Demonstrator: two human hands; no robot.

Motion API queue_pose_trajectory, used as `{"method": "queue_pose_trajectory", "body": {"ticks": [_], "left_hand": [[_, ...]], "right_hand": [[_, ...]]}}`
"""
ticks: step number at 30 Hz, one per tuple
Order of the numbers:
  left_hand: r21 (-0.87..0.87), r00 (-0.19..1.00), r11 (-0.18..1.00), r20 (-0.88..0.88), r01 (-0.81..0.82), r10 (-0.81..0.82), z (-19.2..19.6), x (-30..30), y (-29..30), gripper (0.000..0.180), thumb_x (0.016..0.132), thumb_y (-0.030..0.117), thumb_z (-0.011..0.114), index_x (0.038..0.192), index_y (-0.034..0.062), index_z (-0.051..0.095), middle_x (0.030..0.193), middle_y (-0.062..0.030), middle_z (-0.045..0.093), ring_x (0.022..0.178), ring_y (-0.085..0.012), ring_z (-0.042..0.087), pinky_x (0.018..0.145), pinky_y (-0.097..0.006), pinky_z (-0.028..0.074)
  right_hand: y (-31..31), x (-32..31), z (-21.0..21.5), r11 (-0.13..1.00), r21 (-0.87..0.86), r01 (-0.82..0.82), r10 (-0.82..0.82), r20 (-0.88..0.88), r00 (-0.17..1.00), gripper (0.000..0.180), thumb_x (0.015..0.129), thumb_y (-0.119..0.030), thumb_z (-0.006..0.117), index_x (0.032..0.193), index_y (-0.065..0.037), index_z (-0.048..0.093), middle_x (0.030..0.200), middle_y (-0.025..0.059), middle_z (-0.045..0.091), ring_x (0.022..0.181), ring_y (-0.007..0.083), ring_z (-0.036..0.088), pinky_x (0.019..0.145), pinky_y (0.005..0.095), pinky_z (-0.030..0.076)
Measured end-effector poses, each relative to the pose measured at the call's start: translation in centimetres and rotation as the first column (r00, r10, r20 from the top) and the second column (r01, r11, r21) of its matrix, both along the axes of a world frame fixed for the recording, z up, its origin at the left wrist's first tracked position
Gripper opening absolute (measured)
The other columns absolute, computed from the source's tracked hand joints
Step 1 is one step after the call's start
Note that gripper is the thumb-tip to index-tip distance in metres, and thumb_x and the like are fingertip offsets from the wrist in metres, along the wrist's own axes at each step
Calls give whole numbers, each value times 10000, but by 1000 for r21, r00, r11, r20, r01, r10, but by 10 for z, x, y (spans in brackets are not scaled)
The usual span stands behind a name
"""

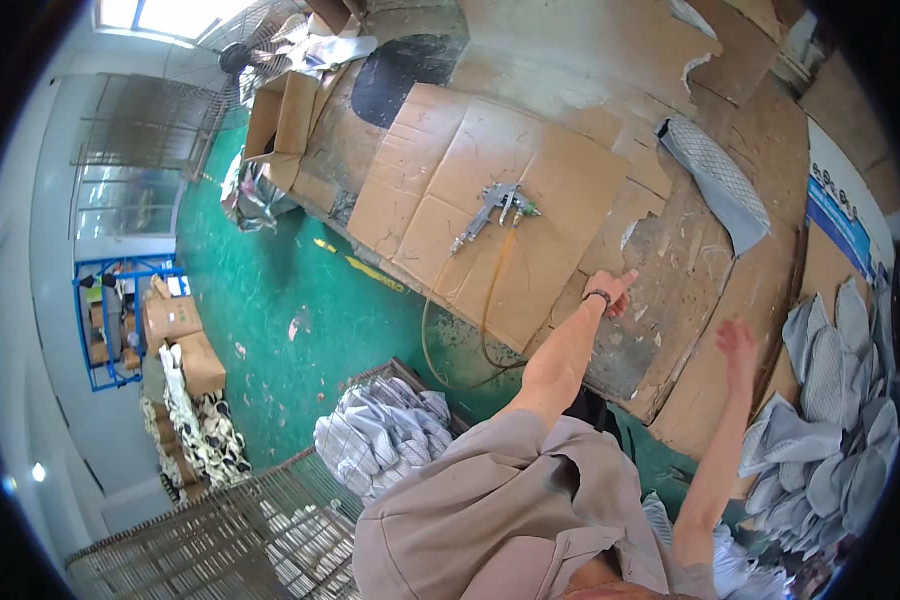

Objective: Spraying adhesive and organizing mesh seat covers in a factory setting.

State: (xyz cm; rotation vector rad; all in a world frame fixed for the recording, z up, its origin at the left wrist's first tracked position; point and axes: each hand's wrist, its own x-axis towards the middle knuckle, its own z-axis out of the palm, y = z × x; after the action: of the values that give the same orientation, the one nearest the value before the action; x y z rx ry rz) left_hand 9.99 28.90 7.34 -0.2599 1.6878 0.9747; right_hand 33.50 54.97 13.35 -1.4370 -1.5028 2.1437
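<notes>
My left hand (613, 292), with a dark band at its wrist, is over the bare worn patch of the tabletop, right of a cardboard sheet (390, 215). One digit stretches out and the others bend loosely; I see nothing held. My right hand (737, 338) is over the cardboard covering nearer the right side, slightly blurred, fingers apart and holding nothing visible. A grey quilted fabric piece (715, 185), tube-like at its far end, lies beyond both hands. On the cardboard sheet rests a metal spray gun (500, 205), its hose running off the table's left edge.
Grey quilted pieces (832, 370) are heaped at the right. Left of me stand a wire cage (220, 545) and a bundle of pale fabric pieces (385, 430). An open cardboard box (280, 115) and a large fan (234, 58) are at the far left.
</notes>
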Motion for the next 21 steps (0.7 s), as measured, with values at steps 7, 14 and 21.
{"method": "queue_pose_trajectory", "body": {"ticks": [7,14,21], "left_hand": [[-74,996,997,-87,10,-16,8,1,9,719,881,658,568,666,-14,705,633,-107,686,541,-199,682,500,-315,542],[-126,989,992,-140,28,-46,30,-1,14,678,899,603,587,556,25,679,558,-64,662,495,-175,667,490,-314,537],[-91,978,994,-197,55,-72,42,2,8,681,905,598,582,555,22,679,555,-68,663,501,-168,666,542,-304,546]], "right_hand": [[166,-90,-43,973,-131,188,-192,-24,981,1017,826,-650,672,1495,-18,239,1273,195,577,1076,290,627,856,414,543],[248,-156,-111,975,-211,72,-62,53,997,824,855,-468,735,1407,30,380,1136,157,612,912,251,655,759,355,581],[215,-110,-129,959,-117,259,-281,-259,924,391,945,-141,623,1270,50,519,1118,144,639,906,235,670,788,371,602]]}}
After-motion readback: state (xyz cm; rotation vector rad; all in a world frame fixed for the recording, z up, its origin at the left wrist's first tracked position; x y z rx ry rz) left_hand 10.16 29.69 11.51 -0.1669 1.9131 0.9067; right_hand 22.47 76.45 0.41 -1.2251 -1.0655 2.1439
